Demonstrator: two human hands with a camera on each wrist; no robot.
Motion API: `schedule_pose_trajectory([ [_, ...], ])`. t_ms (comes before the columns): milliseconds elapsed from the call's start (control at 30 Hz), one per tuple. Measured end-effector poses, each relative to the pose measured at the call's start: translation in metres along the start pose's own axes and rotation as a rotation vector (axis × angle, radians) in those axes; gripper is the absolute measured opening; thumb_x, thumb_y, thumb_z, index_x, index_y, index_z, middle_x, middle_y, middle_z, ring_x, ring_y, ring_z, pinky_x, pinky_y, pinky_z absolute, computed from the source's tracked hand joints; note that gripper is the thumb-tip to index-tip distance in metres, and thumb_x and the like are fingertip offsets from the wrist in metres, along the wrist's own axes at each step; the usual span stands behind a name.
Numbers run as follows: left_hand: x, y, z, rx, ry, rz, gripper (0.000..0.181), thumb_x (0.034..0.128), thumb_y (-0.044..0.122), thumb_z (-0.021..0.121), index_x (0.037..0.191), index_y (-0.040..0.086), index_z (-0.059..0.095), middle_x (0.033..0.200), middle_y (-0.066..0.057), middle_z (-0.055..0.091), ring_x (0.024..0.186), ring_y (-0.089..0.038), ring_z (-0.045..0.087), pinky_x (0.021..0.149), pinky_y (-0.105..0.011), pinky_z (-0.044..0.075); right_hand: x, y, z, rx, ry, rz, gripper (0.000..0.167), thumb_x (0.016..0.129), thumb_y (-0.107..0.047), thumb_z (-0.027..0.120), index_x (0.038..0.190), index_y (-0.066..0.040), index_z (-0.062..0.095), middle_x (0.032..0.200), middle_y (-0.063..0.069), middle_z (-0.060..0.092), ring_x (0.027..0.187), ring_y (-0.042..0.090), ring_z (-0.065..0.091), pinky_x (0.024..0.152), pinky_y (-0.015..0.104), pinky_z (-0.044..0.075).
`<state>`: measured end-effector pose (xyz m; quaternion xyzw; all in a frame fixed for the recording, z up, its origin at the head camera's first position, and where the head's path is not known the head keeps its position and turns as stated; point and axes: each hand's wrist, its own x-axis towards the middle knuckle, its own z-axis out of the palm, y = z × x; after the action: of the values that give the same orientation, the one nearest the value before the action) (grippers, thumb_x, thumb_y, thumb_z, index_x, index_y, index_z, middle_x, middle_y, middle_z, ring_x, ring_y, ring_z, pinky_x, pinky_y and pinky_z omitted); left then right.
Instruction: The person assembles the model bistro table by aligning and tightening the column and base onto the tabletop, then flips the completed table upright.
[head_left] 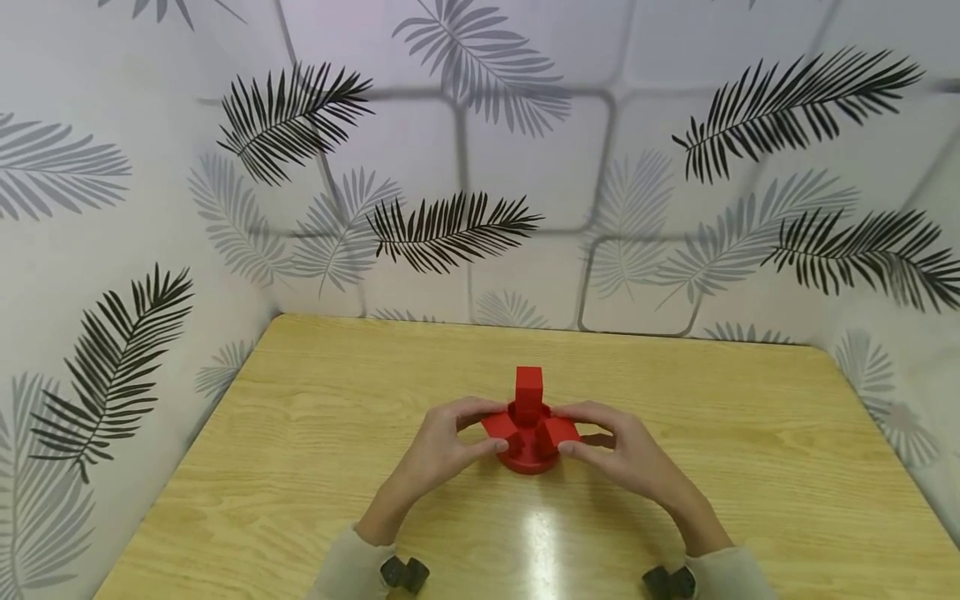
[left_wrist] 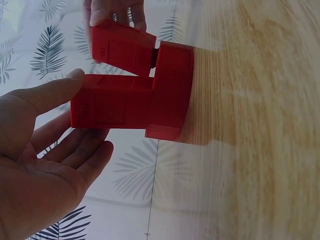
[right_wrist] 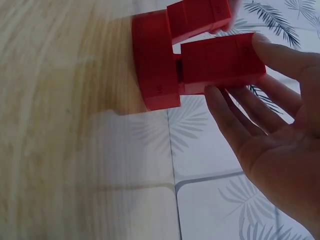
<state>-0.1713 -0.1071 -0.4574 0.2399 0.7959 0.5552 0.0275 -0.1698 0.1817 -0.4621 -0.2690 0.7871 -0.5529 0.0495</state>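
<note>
A red round base [head_left: 528,467] sits on the wooden table, with three red blocks rising from it. The rear block [head_left: 528,388] stands upright, untouched by either hand. My left hand [head_left: 442,442] pinches the left block [left_wrist: 112,102] between thumb and fingers near its outer end. Opposite it, my right hand [head_left: 633,454] holds the right block [right_wrist: 220,60] the same way, thumb on one side and fingers on the other. Both of these blocks lean outward from the base. Small markings show on the blocks, too faint to read surely. The inside of the base is partly hidden.
The light wood table [head_left: 337,392] meets a wall [head_left: 525,167] patterned with grey and black leaves at its back edge. A similar leaf-patterned wall runs along the left side. Dark wrist devices [head_left: 405,575] sit at the sleeve cuffs.
</note>
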Motion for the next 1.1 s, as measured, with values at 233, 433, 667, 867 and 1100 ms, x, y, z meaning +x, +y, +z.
schedule_pose_trajectory([
  [233,0.001,0.001,0.000,-0.004,-0.004,0.002,0.046,0.0866,0.008,0.083,0.129,-0.003,0.068,0.126,-0.012,0.070,0.121,-0.027,0.064,0.106,-0.037,0.051,0.001,0.000,0.001,-0.023,0.010,0.006,0.045,0.094,-0.015,0.076,0.136,-0.004,0.065,0.134,0.010,0.066,0.120,0.027,0.064,0.090,0.041,0.061],
  [433,0.000,0.000,0.001,-0.004,-0.007,-0.019,0.046,0.0868,0.009,0.083,0.129,-0.002,0.068,0.126,-0.009,0.070,0.121,-0.026,0.064,0.106,-0.036,0.051,0.004,-0.001,0.007,-0.120,0.025,-0.021,0.043,0.094,-0.020,0.077,0.136,-0.012,0.067,0.129,0.002,0.068,0.109,0.024,0.065,0.078,0.035,0.063],
  [667,0.001,-0.002,0.001,-0.002,-0.009,-0.011,0.046,0.0872,0.010,0.083,0.129,-0.002,0.068,0.127,-0.010,0.069,0.122,-0.026,0.063,0.107,-0.038,0.050,0.008,-0.001,0.011,-0.189,0.026,-0.034,0.050,0.090,-0.026,0.081,0.137,-0.014,0.067,0.123,-0.003,0.067,0.098,0.019,0.063,0.068,0.029,0.060],
  [867,0.002,0.002,-0.001,0.000,-0.011,0.002,0.047,0.0869,0.010,0.083,0.130,-0.003,0.068,0.127,-0.011,0.069,0.122,-0.027,0.063,0.106,-0.037,0.050,0.010,0.001,0.010,-0.185,0.024,-0.059,0.052,0.087,-0.024,0.084,0.135,-0.013,0.067,0.125,-0.002,0.067,0.094,0.020,0.062,0.067,0.030,0.061],
  [1100,0.002,0.002,-0.001,-0.008,-0.010,0.000,0.047,0.0870,0.009,0.083,0.130,-0.003,0.067,0.127,-0.010,0.069,0.122,-0.027,0.063,0.106,-0.037,0.050,0.009,0.001,0.007,-0.196,-0.015,-0.078,0.049,0.093,-0.018,0.078,0.139,-0.011,0.064,0.129,0.002,0.067,0.096,0.022,0.063,0.071,0.031,0.061],
])
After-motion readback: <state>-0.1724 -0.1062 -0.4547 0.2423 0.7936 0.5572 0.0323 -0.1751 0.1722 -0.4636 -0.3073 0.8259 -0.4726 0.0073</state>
